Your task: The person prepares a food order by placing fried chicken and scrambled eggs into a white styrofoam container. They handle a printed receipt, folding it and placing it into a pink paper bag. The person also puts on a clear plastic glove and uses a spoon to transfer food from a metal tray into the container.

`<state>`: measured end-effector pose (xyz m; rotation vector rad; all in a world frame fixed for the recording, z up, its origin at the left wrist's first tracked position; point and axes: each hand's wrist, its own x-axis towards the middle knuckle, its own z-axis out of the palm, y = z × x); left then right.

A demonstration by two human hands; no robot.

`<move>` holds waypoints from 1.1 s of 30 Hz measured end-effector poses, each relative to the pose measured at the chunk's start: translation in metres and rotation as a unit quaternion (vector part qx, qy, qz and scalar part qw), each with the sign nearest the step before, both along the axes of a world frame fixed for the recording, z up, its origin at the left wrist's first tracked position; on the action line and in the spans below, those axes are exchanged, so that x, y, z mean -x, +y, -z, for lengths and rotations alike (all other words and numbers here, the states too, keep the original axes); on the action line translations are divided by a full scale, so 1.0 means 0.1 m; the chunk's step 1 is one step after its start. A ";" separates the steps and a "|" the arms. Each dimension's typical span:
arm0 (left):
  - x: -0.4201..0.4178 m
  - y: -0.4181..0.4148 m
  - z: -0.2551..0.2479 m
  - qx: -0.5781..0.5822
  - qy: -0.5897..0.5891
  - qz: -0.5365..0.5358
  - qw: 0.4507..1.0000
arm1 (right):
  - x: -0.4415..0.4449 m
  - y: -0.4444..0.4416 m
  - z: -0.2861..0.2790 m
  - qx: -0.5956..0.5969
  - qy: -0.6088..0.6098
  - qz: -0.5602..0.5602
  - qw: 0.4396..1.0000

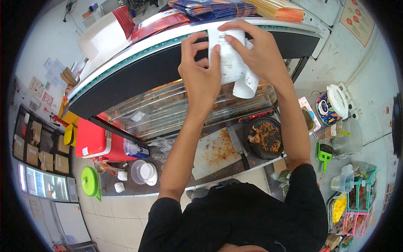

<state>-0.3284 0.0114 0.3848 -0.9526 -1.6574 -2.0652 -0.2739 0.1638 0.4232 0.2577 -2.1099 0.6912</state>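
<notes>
A long printed paper receipt (232, 61) is held up in front of the display cabinet's top edge, its lower end curling. At its left edge is my left hand (201, 67), the thumb over the paper and the fingers around the side. My right hand (261, 52) grips the upper right part, with thumb and forefinger on its face. Below my arms, a white cutting board (214, 154) carries brown crumbs. A knife (237, 146) lies along its right side, and a black pan (264, 137) beside it holds crumbs and a piece of food.
The glass food display cabinet (151, 108) stands before me, with stacked folded packaging (217, 9) and an open carton (107, 34) on top. A red cooler box (94, 138) and a kitchen scale (152, 174) are left. A patterned rice cooker-like pot (330, 104) and teal basket (362, 192) are right.
</notes>
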 end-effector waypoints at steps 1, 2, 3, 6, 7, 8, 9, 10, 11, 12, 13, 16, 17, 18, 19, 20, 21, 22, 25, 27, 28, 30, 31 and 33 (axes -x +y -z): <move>0.02 0.01 0.01 -0.003 0.010 -0.021 1.000 | 0.03 0.03 0.00 -0.045 0.017 0.042 0.998; 0.02 0.01 -0.01 0.021 0.023 -0.041 0.999 | 0.05 0.06 -0.01 -0.090 0.034 0.084 0.992; 0.00 -0.01 0.00 0.044 0.032 -0.066 0.996 | 0.07 0.05 -0.02 -0.136 0.047 0.120 0.982; -0.02 -0.04 0.00 0.050 0.035 -0.099 0.993 | -0.06 -0.08 -0.09 -0.201 0.037 0.169 0.964; -0.02 -0.06 0.01 0.041 0.033 -0.102 0.993 | -0.10 -0.12 -0.12 -0.222 0.032 0.183 0.957; 0.01 -0.08 0.01 0.053 0.043 -0.095 0.993 | -0.12 -0.15 -0.13 -0.250 0.015 0.185 0.950; 0.02 -0.10 0.02 0.066 0.052 -0.085 0.993 | -0.11 -0.12 -0.12 -0.267 0.028 0.171 0.948; 0.03 -0.11 0.04 0.078 0.061 -0.075 0.992 | -0.09 -0.07 -0.09 -0.283 0.040 0.157 0.945; 0.04 -0.12 0.05 0.089 0.070 -0.064 0.991 | -0.06 -0.02 -0.07 -0.300 0.053 0.143 0.942; 0.06 -0.13 0.05 0.089 0.056 -0.036 0.994 | -0.03 0.03 -0.07 -0.305 0.049 0.142 0.940; 0.06 -0.17 0.04 0.100 0.048 -0.038 0.993 | 0.01 0.07 -0.05 -0.304 0.050 0.127 0.943; 0.05 -0.23 -0.02 0.117 0.047 -0.048 0.991 | 0.04 0.11 -0.05 -0.300 0.042 0.091 0.949; 0.08 -0.25 -0.03 0.121 0.041 -0.036 0.991 | 0.00 0.09 -0.09 -0.296 0.033 0.082 0.951; 0.10 -0.27 -0.04 0.127 0.035 -0.024 0.991 | -0.02 0.07 -0.11 -0.291 0.022 0.071 0.954; 0.12 -0.29 -0.04 0.133 0.029 -0.012 0.991 | -0.02 0.08 -0.11 -0.283 0.020 0.069 0.956; 0.14 -0.31 -0.05 0.137 0.022 -0.007 0.990 | -0.01 0.08 -0.10 -0.275 0.017 0.067 0.959; 0.16 -0.32 -0.07 0.139 0.015 -0.001 0.990 | 0.00 0.09 -0.11 -0.268 0.015 0.065 0.961; 0.18 -0.34 -0.09 0.142 0.008 0.004 0.990 | -0.01 0.10 -0.10 -0.264 0.018 0.063 0.962; 0.23 -0.38 -0.10 0.163 0.022 0.003 0.986 | 0.00 0.11 -0.08 -0.259 0.026 0.059 0.964; 0.25 -0.39 -0.15 0.192 0.056 -0.036 0.979 | 0.02 0.10 -0.07 -0.263 0.022 0.067 0.962; 0.25 -0.39 -0.19 0.207 0.073 -0.054 0.974 | 0.03 0.10 -0.07 -0.258 0.018 0.057 0.964; 0.19 -0.45 -0.29 0.258 0.100 -0.114 0.954 | 0.06 0.08 -0.11 -0.247 0.014 0.036 0.968; 0.17 -0.47 -0.34 0.283 0.114 -0.144 0.941 | 0.05 0.06 -0.12 -0.259 0.010 0.055 0.964; 0.14 -0.47 -0.39 0.311 0.129 -0.195 0.921 | 0.01 0.02 -0.12 -0.284 0.002 0.093 0.954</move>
